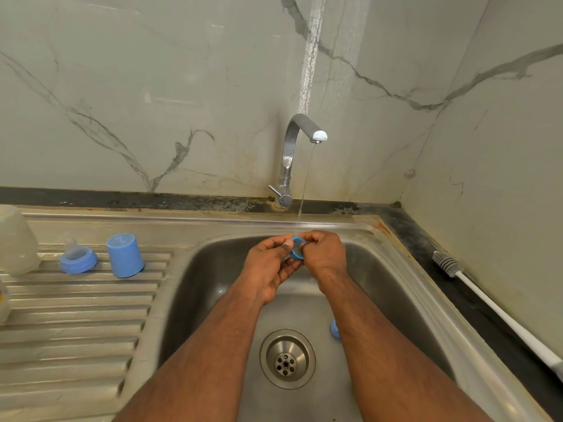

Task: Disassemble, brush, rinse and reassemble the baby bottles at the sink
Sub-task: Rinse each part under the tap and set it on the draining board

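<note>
Ring [296, 249] between both hands over sink [213, 263], cap [125, 255] on drainboard [76, 315] left, brush [475, 284] on counter right

No readable text, label, brand or number anywhere; only a small orange-and-dark mark on the container [3, 296] at the left edge, too cropped to read.

A steel sink unit [213, 222] with a ribbed drainboard [76, 315] and a basin [380, 287] is set into a dark counter [426, 239]. On the drainboard are stood a blue cap [125, 254], a blue collar with teat [78, 259] and a clear bottle [15, 239]. A blue part [334, 328] is seen in the basin, and a white brush [487, 303] is laid on the counter.
</note>
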`<state>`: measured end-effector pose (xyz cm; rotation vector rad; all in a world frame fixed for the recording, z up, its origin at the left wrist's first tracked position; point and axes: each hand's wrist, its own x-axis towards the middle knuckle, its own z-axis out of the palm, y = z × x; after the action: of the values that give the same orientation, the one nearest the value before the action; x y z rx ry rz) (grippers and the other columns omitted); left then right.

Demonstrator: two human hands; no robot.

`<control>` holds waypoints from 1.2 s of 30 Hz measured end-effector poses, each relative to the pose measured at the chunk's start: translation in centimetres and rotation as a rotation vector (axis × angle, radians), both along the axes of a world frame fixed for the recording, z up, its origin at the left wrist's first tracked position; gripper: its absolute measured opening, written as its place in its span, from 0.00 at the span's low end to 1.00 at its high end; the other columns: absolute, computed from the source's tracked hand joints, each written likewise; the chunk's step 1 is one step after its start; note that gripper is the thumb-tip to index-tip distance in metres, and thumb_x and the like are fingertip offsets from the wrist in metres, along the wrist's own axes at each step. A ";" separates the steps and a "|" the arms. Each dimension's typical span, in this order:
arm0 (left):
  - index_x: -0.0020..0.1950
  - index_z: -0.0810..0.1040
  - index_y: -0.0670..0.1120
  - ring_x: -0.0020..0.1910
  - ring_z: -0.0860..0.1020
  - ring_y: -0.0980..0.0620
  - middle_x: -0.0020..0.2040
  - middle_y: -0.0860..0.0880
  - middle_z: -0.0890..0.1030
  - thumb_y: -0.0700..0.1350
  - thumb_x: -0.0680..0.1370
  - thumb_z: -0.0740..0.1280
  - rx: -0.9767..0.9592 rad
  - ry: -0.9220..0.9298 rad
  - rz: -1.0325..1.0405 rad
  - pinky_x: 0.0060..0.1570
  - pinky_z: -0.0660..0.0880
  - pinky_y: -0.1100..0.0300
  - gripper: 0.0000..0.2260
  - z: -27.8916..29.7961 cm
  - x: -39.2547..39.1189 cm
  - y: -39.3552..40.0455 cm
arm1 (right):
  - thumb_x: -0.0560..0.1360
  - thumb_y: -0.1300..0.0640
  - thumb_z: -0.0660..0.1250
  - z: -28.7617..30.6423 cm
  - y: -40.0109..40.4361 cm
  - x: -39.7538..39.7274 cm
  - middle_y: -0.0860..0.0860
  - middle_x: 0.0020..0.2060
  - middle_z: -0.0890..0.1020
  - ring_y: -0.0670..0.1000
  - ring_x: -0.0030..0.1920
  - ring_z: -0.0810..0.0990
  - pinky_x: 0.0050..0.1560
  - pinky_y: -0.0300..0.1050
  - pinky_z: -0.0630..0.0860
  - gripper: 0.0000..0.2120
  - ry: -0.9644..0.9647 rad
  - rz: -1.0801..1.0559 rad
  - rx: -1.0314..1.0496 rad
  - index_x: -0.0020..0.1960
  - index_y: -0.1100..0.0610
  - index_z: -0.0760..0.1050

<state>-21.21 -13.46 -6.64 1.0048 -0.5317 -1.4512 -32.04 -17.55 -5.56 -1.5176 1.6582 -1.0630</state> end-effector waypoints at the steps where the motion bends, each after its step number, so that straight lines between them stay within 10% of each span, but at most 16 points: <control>1: 0.57 0.83 0.42 0.50 0.86 0.45 0.53 0.41 0.86 0.36 0.82 0.66 0.007 -0.010 0.019 0.51 0.84 0.52 0.08 -0.1 0.1 0.0 | 0.76 0.65 0.69 0.0 -0.1 0.1 0.53 0.50 0.85 0.51 0.49 0.83 0.52 0.47 0.83 0.10 -0.053 0.012 0.036 0.55 0.56 0.82; 8: 0.58 0.82 0.41 0.52 0.86 0.44 0.53 0.40 0.85 0.37 0.83 0.64 0.064 0.014 0.104 0.51 0.84 0.52 0.08 -0.3 0.8 -0.3 | 0.77 0.65 0.69 0.3 0.2 0.2 0.53 0.57 0.82 0.53 0.54 0.83 0.53 0.49 0.83 0.17 -0.371 0.203 0.242 0.64 0.52 0.78; 14: 0.55 0.83 0.45 0.48 0.86 0.47 0.51 0.42 0.86 0.38 0.82 0.66 0.108 -0.103 0.149 0.44 0.84 0.54 0.06 -0.6 1.1 -0.7 | 0.72 0.54 0.78 -0.2 0.6 0.0 0.47 0.59 0.79 0.48 0.59 0.79 0.56 0.39 0.77 0.28 0.007 0.336 -0.034 0.69 0.50 0.72; 36: 0.60 0.83 0.47 0.58 0.83 0.45 0.57 0.42 0.85 0.47 0.84 0.63 0.088 0.005 0.110 0.60 0.81 0.46 0.11 0.2 1.1 -0.4 | 0.72 0.48 0.76 0.7 1.3 1.1 0.47 0.61 0.79 0.45 0.55 0.77 0.53 0.36 0.74 0.31 0.081 0.212 -0.122 0.71 0.52 0.70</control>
<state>-20.11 -13.84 -6.48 1.0831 -0.4054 -1.3884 -30.90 -16.22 -4.82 -1.7929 1.4680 -1.0151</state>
